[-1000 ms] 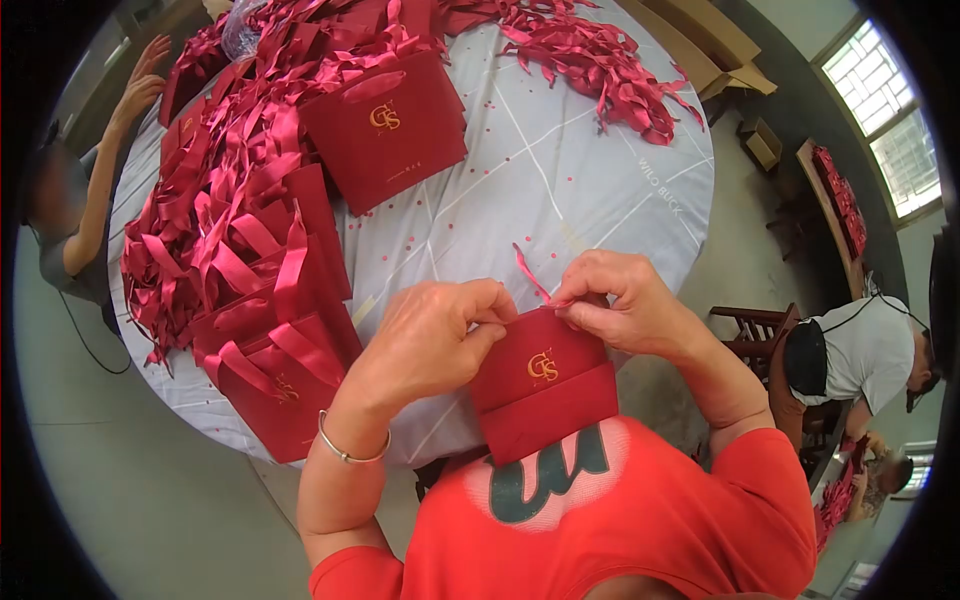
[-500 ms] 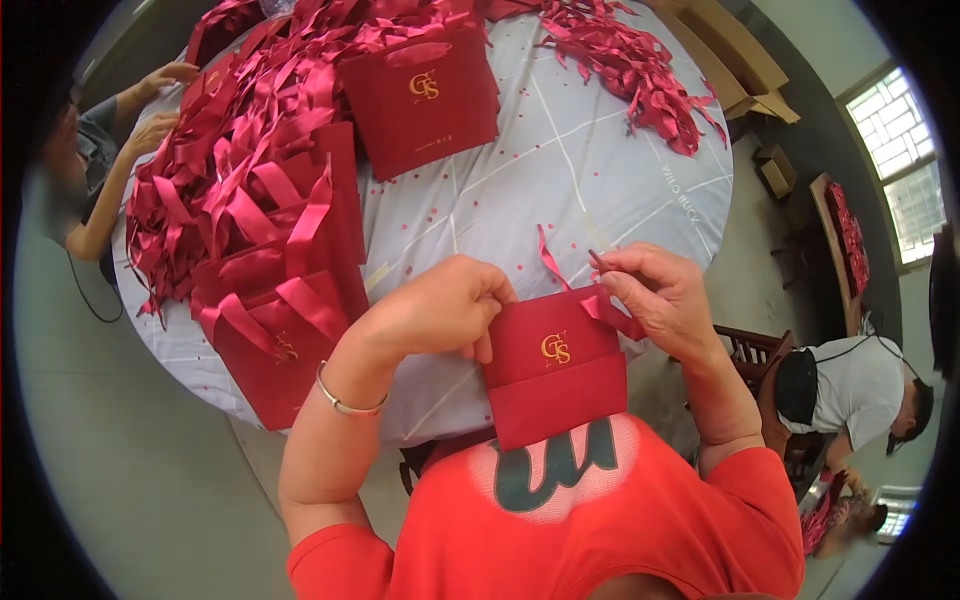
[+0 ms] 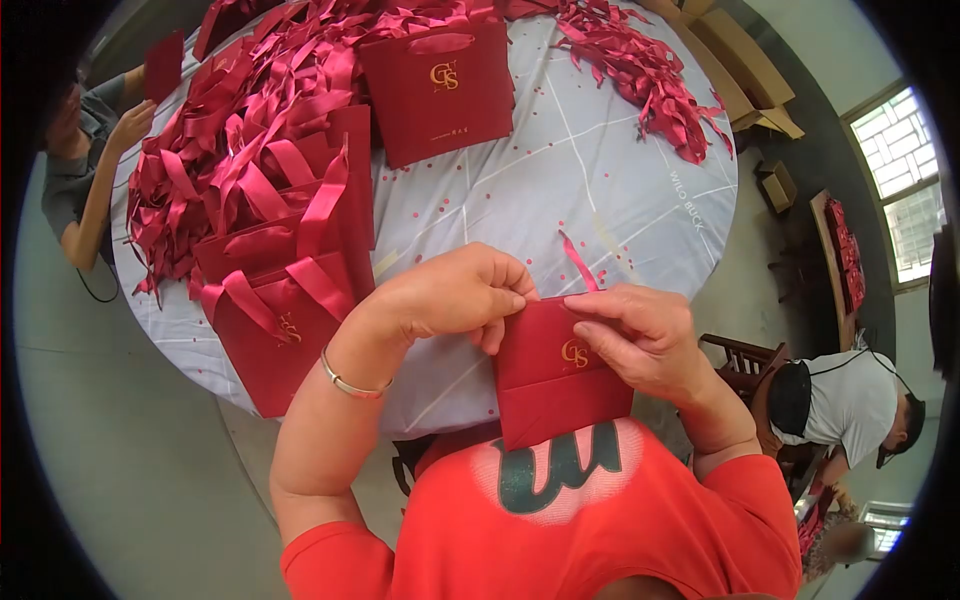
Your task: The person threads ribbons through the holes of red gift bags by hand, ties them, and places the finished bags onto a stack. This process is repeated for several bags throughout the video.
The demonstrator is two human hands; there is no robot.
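A small red paper bag [image 3: 560, 395] with a gold logo rests upright against the red shirt. My left hand [image 3: 465, 295] is closed on its top left corner, thumb and fingers pinched. Fingers of my right hand [image 3: 645, 340] pinch the bag's top edge and cover part of the logo. A pink ribbon [image 3: 578, 262] sticks up beyond the top edge, beside my right fingertips. The inside of the bag is hidden.
Left on the round table [image 3: 440, 380] are red bags [image 3: 275, 330] and a ribbon heap [image 3: 240, 130]. One bag [image 3: 440, 95] lies farther back, near loose ribbons [image 3: 650, 80]. A person [image 3: 90, 150] is at left, another [image 3: 850, 390] at right.
My right hand has moved left and down onto the bag's top edge, now partly over the logo. The person at left now holds up a red bag.
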